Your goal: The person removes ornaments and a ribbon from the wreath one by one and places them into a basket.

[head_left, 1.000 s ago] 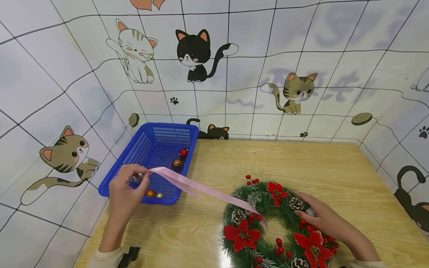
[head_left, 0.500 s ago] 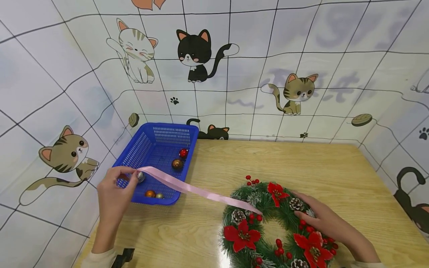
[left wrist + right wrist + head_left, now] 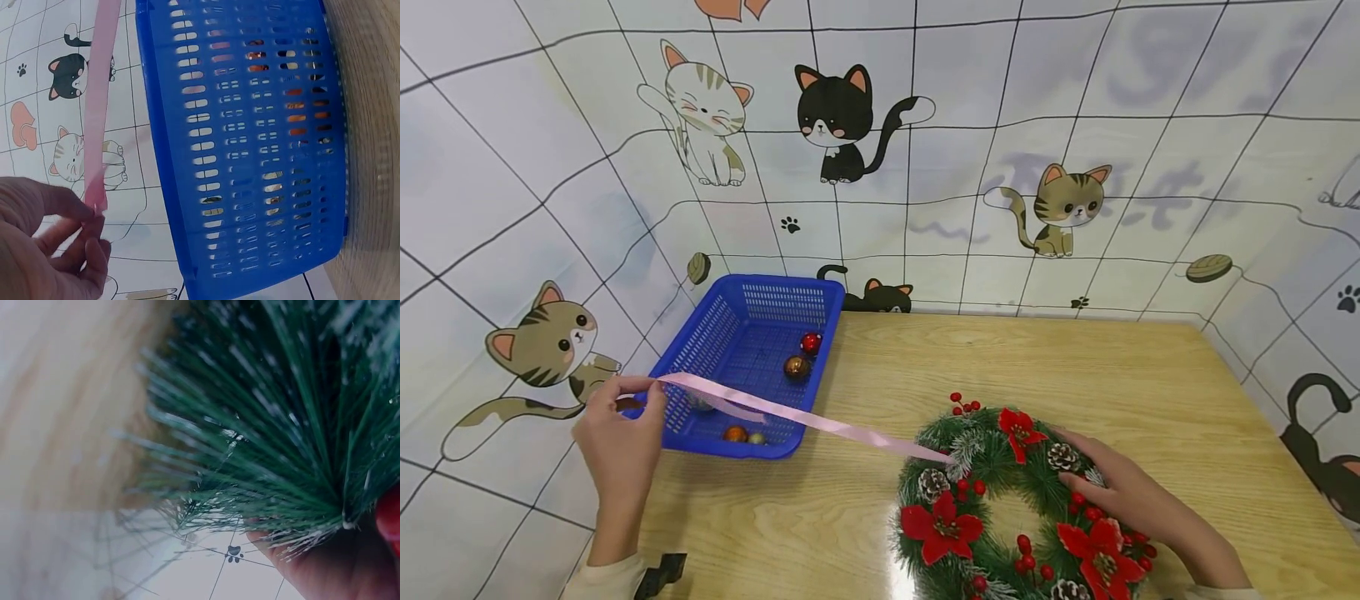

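A green wreath with red flowers, berries and pine cones lies on the wooden table at the front. My right hand rests flat on its right side; its green needles fill the right wrist view. A pink ribbon stretches taut from the wreath's upper left to my left hand, which pinches its end between thumb and fingers, just left of the blue basket.
The blue basket stands at the table's left back corner and holds a few small shiny balls. Cat-patterned walls close in the table at the back and both sides. A small black clip shows at my left sleeve.
My left hand has pulled the ribbon end leftward, past the basket's front corner, and the ribbon now runs straighter and longer. The right hand and wreath have stayed put.
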Available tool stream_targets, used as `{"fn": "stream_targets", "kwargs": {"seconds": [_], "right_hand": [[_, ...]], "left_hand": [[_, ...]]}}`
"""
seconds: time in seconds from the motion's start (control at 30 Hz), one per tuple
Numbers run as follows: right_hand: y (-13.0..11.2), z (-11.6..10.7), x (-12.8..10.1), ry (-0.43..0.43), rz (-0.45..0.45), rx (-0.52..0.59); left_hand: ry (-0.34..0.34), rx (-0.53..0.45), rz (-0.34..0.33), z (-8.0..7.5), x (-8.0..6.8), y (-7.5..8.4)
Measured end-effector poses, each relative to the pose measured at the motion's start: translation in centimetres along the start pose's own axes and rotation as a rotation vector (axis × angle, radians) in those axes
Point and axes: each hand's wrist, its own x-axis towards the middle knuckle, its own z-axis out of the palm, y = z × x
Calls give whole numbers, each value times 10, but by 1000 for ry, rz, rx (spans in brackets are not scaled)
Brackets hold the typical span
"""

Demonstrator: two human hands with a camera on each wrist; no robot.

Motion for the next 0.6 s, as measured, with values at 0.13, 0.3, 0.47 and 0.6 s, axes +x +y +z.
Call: {"fn": "stream_targets", "kwargs": {"seconds": [0.13, 0.3, 0.47, 0.6], "right_hand": [[1, 1, 0, 1, 1, -4], [2, 2, 0, 0, 4, 4], [2, 2, 0, -4, 9, 1], [2, 2, 0, -4, 11, -3]], "left_hand": [[71, 16, -42, -1, 2, 0], [138, 25, -64, 0, 4, 1], [209, 27, -27, 0, 7, 0], [251, 25, -4, -1, 10, 0]]}}
